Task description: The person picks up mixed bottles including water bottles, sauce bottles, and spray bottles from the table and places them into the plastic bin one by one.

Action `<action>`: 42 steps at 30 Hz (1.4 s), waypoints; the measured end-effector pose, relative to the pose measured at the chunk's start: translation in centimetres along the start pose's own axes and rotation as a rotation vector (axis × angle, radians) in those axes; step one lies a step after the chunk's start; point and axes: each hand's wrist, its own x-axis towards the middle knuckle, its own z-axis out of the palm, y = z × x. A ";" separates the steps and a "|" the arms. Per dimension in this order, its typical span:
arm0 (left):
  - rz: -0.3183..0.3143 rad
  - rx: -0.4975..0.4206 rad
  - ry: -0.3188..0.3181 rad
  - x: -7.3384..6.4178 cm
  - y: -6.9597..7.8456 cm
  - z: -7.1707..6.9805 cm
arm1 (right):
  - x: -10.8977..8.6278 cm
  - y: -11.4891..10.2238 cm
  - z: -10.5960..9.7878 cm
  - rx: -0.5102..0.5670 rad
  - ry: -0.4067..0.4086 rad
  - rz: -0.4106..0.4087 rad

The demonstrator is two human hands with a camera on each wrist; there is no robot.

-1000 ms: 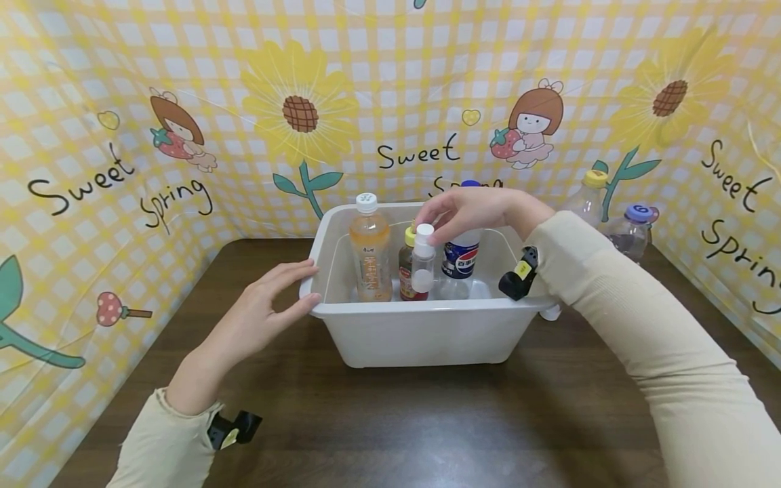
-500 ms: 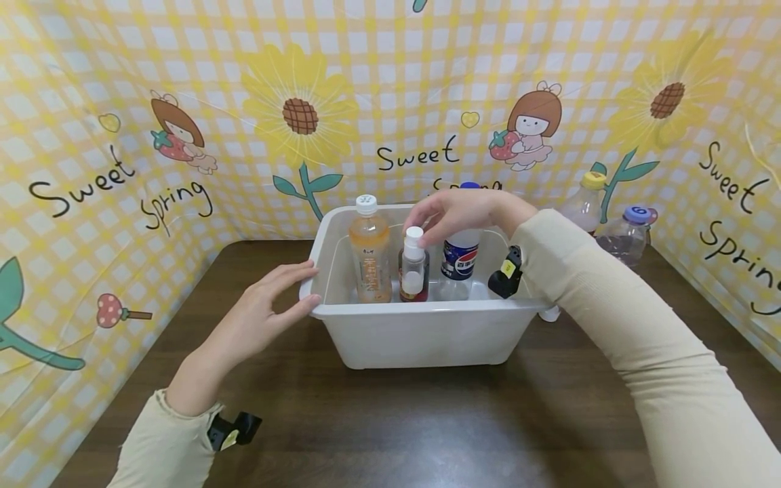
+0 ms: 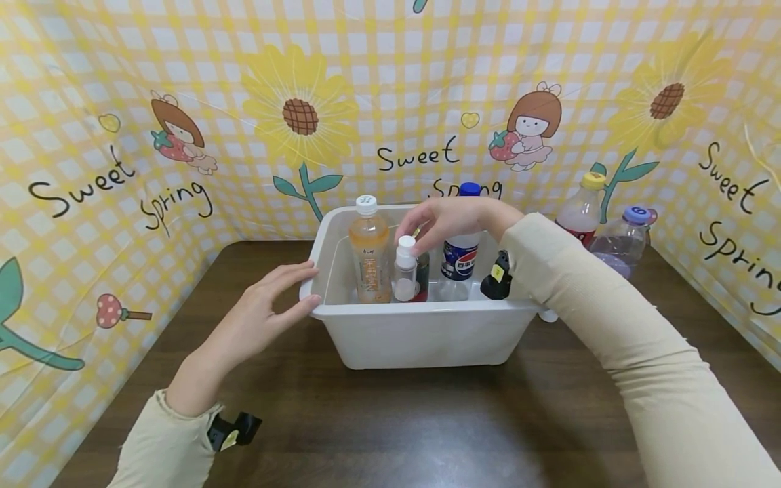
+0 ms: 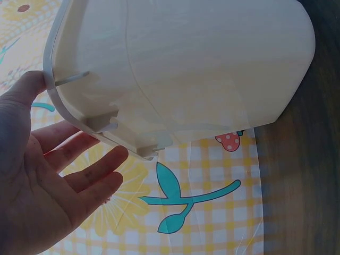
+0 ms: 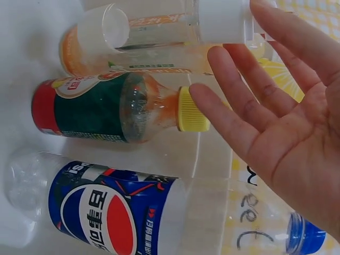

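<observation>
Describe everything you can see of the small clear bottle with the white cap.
The small clear bottle looks plastic, with a white cap and a pale round patch low on its body. Any contents are unclear. It is roughly upright inside the white tub, in front of the yellow-capped bottle. The right hand pinches its cap; whether its base touches down is unclear.

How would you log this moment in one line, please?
left hand: on white tub rim | right hand: pinches small clear bottle by white cap | bottle: upright, inside tub
</observation>
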 end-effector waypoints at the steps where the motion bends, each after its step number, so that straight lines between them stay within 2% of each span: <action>1: -0.001 0.000 -0.001 0.0 0.0 0.0 | 0.1 0.0 0.1 0.004 -0.005 -0.001; 11: -0.004 0.000 -0.005 0.0 0.1 0.0 | 1.3 0.2 0.6 0.009 -0.035 -0.006; 17: -0.004 0.001 -0.006 0.1 0.0 0.0 | 2.0 0.3 0.9 0.029 -0.086 -0.035; 24: -0.005 0.000 -0.007 0.1 0.0 0.0 | 2.7 0.2 1.4 0.036 -0.121 -0.019; 30: -0.008 0.001 -0.010 0.1 0.0 0.0 | 3.4 0.4 1.9 0.042 -0.162 -0.050; 42: -0.003 0.002 -0.005 0.0 -0.1 0.0 | 4.8 0.7 3.2 -0.006 -0.210 0.007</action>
